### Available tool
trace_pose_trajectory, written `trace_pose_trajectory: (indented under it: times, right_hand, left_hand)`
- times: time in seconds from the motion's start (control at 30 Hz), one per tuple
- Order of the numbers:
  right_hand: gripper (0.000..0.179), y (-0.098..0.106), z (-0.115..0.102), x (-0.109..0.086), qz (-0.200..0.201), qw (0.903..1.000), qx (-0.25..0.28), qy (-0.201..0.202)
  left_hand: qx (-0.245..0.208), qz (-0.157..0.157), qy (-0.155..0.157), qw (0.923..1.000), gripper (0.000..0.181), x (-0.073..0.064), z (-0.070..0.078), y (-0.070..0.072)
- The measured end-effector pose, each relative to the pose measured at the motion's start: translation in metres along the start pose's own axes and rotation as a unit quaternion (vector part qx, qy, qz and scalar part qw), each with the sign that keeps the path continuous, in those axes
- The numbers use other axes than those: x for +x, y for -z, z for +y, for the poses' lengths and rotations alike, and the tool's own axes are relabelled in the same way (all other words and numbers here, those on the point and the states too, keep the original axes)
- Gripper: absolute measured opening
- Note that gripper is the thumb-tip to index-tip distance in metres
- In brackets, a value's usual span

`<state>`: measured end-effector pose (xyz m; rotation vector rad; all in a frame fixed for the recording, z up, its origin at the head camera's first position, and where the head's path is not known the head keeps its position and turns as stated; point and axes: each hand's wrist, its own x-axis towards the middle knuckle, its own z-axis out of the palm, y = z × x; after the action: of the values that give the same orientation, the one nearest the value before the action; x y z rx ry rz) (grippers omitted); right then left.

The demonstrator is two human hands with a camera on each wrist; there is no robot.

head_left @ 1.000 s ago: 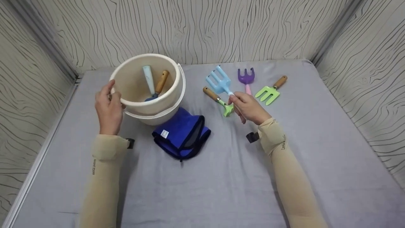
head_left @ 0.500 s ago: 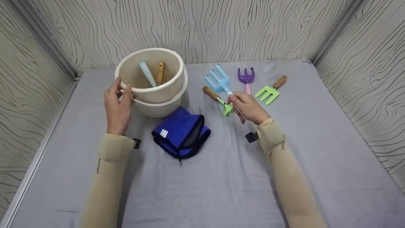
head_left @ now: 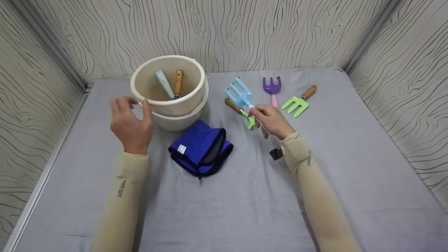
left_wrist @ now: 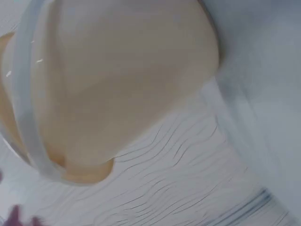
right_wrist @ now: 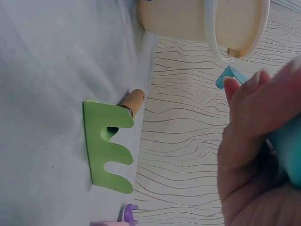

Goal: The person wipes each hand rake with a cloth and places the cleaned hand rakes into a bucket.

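My right hand [head_left: 274, 120] grips the handle of a light blue hand fork [head_left: 239, 94], holding it above the cloth with the tines toward the back. Beneath the fork lies a green-headed rake [head_left: 249, 122] with a wooden handle; its toothed head [right_wrist: 108, 150] shows in the right wrist view. My left hand [head_left: 131, 126] is beside the near left rim of a cream bucket [head_left: 175, 108], fingers loosely bent and holding nothing. The bucket stands upright. A light blue handle [head_left: 164, 84] and a wooden handle [head_left: 179, 84] lean inside it; their lower ends are mostly hidden.
A folded blue fabric piece [head_left: 199, 148] with black edging lies in front of the bucket. To the right are a purple fork [head_left: 272, 87] with a pink handle and a green fork [head_left: 299, 103] with a wooden handle. Patterned walls [head_left: 224, 35] enclose the grey cloth [head_left: 224, 210].
The bucket, tilted toward me one second ago, has come upright and shifted slightly right and back. My left hand has come off its rim. The right hand keeps the blue fork, lowered slightly.
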<state>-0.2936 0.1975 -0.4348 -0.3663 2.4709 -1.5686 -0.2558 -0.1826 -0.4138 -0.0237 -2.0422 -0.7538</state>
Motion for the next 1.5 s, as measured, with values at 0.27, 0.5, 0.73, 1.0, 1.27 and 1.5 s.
trace_pose_trajectory:
  times: [0.27,0.5,0.73,1.0,1.27,1.5]
  right_hand:
    - [0.036,-0.001,0.002,0.004,0.037,0.9989,0.027,-0.011]
    - [0.029,-0.001,0.007,0.005,0.061,0.9972,0.042,0.005]
    - [0.032,-0.003,0.014,0.009,0.049,0.9988,-0.003,-0.003]
    - [0.034,-0.001,0.019,0.011,0.082,0.9947,-0.063,-0.003]
    - [0.037,0.004,-0.004,0.015,0.11,0.9912,-0.052,0.052]
    - [0.034,-0.004,-0.062,0.035,0.145,0.9693,-0.088,0.178]
  left_hand:
    - [0.119,-0.275,-0.186,0.9355,0.045,-0.038,0.024,-0.018]
    - [0.145,-0.449,-0.129,0.8719,0.056,-0.071,0.008,-0.027]
    - [0.083,-0.507,-0.096,0.8524,0.051,-0.073,-0.016,-0.027]
    - [0.064,-0.514,-0.099,0.8497,0.047,-0.072,-0.02,-0.026]
    - [0.063,-0.512,-0.102,0.8506,0.045,-0.073,-0.021,-0.027]
    - [0.061,-0.514,-0.104,0.8492,0.054,-0.074,-0.021,-0.028]
